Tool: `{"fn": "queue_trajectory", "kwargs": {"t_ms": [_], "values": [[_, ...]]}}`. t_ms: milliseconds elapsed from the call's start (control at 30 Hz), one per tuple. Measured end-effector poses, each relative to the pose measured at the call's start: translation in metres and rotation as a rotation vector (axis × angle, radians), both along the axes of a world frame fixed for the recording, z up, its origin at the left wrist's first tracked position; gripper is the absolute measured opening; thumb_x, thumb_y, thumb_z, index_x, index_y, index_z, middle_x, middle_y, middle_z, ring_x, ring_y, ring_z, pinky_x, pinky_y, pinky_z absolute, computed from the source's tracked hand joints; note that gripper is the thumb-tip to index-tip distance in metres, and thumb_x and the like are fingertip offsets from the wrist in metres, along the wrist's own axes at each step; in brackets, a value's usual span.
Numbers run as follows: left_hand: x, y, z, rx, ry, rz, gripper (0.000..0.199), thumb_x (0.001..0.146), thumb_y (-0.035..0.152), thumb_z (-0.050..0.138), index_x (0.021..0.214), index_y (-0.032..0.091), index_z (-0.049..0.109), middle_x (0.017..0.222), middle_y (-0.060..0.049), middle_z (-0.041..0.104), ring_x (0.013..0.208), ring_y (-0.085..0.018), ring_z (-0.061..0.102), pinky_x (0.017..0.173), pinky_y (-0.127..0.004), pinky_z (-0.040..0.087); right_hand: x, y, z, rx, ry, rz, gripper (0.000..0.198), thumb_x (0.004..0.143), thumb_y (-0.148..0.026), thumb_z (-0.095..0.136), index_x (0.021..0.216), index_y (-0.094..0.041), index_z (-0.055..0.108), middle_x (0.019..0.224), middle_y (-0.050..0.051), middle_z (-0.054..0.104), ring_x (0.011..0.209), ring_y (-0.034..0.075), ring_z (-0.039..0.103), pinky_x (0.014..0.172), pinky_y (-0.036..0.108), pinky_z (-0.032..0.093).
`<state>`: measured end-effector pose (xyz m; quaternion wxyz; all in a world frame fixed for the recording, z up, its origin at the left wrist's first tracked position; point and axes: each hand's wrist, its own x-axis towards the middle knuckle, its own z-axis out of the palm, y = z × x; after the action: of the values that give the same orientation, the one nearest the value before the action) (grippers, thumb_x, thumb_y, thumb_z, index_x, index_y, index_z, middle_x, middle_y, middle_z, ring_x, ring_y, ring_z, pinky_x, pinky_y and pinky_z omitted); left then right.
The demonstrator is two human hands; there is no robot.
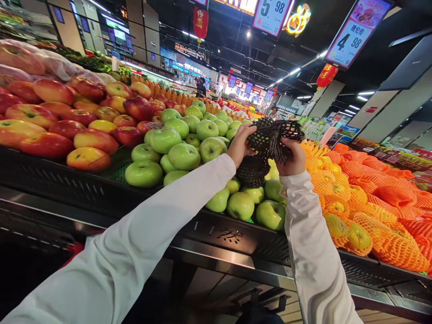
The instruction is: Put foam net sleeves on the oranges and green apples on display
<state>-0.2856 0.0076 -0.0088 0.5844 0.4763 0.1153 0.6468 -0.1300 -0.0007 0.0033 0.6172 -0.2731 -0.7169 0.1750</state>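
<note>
Over the front of the green apples [211, 148], my two hands hold black foam fruit netting [262, 135]. My left hand [240, 145] has its fingers closed on the left side of the netting. Wrapped round the right part is my right hand [294, 158], thumb towards me. More black netting [253, 172] hangs or lies just below, against the apples; whether it is one piece with the upper part I cannot tell. The mesh hides whatever may be inside it.
Red and yellow apples [84, 119] are heaped at the left. To the right lie oranges in orange foam nets [378, 229]. The black display edge [232, 236] runs across in front of me. Price screens [354, 33] hang overhead, and a person [201, 87] stands far back.
</note>
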Motion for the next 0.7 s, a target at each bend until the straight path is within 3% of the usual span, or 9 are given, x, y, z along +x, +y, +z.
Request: {"fn": "queue_trajectory", "kwargs": {"t_ms": [100, 233, 367, 500, 600, 700], "values": [[0.001, 0.002, -0.001, 0.012, -0.01, -0.02, 0.036, 0.088, 0.056, 0.069, 0.096, 0.022, 0.058, 0.077, -0.001, 0.061, 0.067, -0.013, 0.058, 0.055, -0.029, 0.045, 0.0, -0.001, 0.001, 0.014, 0.034, 0.004, 0.04, 0.075, -0.063, 0.071, 0.096, -0.029, 0.071, 0.114, 0.004, 0.073, 0.126, 0.032, 0.062, 0.113, 0.053, 0.048], [0.0, 0.002, -0.001, 0.067, -0.015, 0.012, 0.036, 0.09, 0.057, 0.066, 0.102, 0.023, 0.063, 0.083, -0.002, 0.064, 0.078, -0.017, 0.065, 0.061, -0.029, 0.052, -0.001, 0.006, -0.001, 0.055, -0.015, 0.012, 0.063, 0.065, -0.062, 0.082, 0.118, -0.031, 0.068, 0.131, 0.003, 0.068, 0.134, 0.031, 0.057, 0.117, 0.054, 0.044], [-0.002, 0.006, -0.002, 0.205, 0.064, 0.146, 0.036, 0.094, 0.057, 0.062, 0.107, 0.024, 0.066, 0.1, -0.004, 0.07, 0.101, -0.023, 0.067, 0.09, -0.039, 0.057, 0.004, 0.017, -0.006, 0.05, -0.097, -0.043, 0.07, 0.066, -0.073, 0.078, 0.119, -0.029, 0.067, 0.125, 0.005, 0.071, 0.125, 0.032, 0.063, 0.112, 0.055, 0.049], [-0.008, 0.009, -0.004, 0.449, 0.183, 0.418, 0.039, 0.096, 0.061, 0.056, 0.104, 0.024, 0.068, 0.117, -0.005, 0.068, 0.126, -0.025, 0.059, 0.116, -0.042, 0.041, 0.008, 0.016, -0.007, 0.001, -0.248, -0.154, 0.061, 0.067, -0.075, 0.077, 0.104, -0.027, 0.071, 0.11, 0.009, 0.076, 0.108, 0.032, 0.069, 0.105, 0.053, 0.055], [-0.015, 0.005, -0.002, 0.528, 0.235, 0.559, 0.039, 0.093, 0.062, 0.059, 0.1, 0.025, 0.065, 0.11, -0.006, 0.066, 0.123, -0.025, 0.058, 0.111, -0.042, 0.043, 0.007, 0.011, -0.007, 0.023, -0.277, -0.182, 0.057, 0.065, -0.07, 0.081, 0.099, -0.026, 0.071, 0.107, 0.011, 0.076, 0.104, 0.032, 0.069, 0.103, 0.052, 0.056], [-0.019, -0.004, 0.003, 0.49, 0.21, 0.612, 0.035, 0.09, 0.058, 0.066, 0.087, 0.024, 0.06, 0.098, -0.006, 0.06, 0.114, -0.025, 0.057, 0.1, -0.038, 0.047, 0.005, 0.012, -0.008, 0.032, -0.145, -0.148, 0.053, 0.065, -0.064, 0.083, 0.099, -0.025, 0.07, 0.105, 0.011, 0.076, 0.103, 0.033, 0.069, 0.104, 0.054, 0.055]]}}
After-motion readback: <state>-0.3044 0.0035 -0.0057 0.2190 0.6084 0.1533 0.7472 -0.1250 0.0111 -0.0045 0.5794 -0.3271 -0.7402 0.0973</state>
